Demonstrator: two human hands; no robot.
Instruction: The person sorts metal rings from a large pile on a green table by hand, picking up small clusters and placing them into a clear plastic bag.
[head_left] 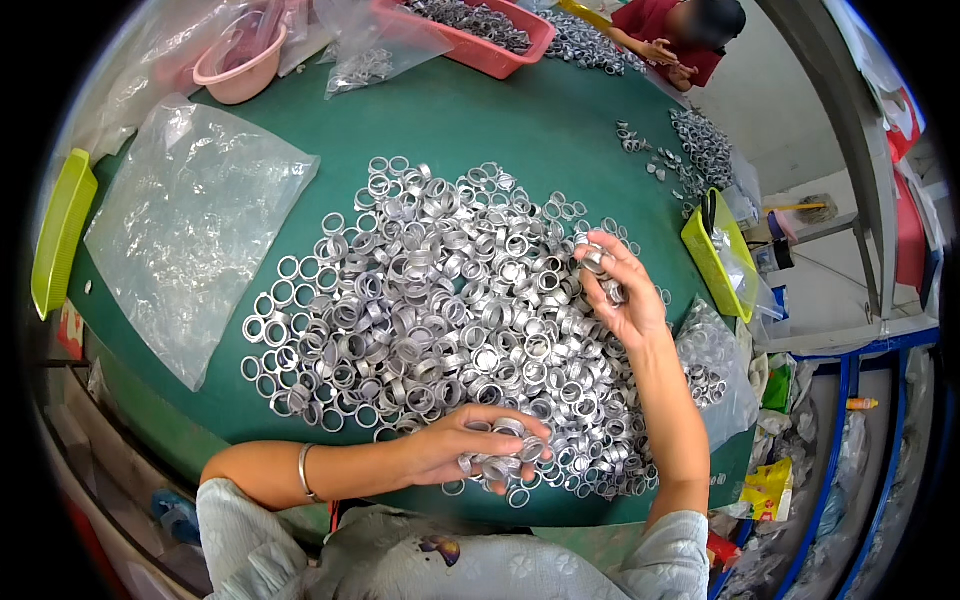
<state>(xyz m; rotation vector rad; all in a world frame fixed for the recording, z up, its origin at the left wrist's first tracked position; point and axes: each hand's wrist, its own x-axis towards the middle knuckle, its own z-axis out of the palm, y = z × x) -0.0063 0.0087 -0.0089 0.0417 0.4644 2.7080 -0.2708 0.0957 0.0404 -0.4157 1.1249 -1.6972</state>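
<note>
A broad heap of silvery metal rings [430, 300] covers the middle of the green table. My left hand [462, 446], a bangle on its wrist, is at the heap's near edge. Its fingers curl round several metal rings [505, 447] gathered in the palm. Over the right side of the heap, my right hand [630, 295] is raised with bent fingers. Metal rings [594, 262] sit between its thumb and fingers. How many lie deeper in that hand is hidden.
A clear plastic bag [200, 220] lies flat at left. Green baskets [62, 235] [712, 262] stand at both sides. A red tub [490, 55] of parts and a pink basin [240, 75] are at the back. A person [685, 40] works at far right beside more parts.
</note>
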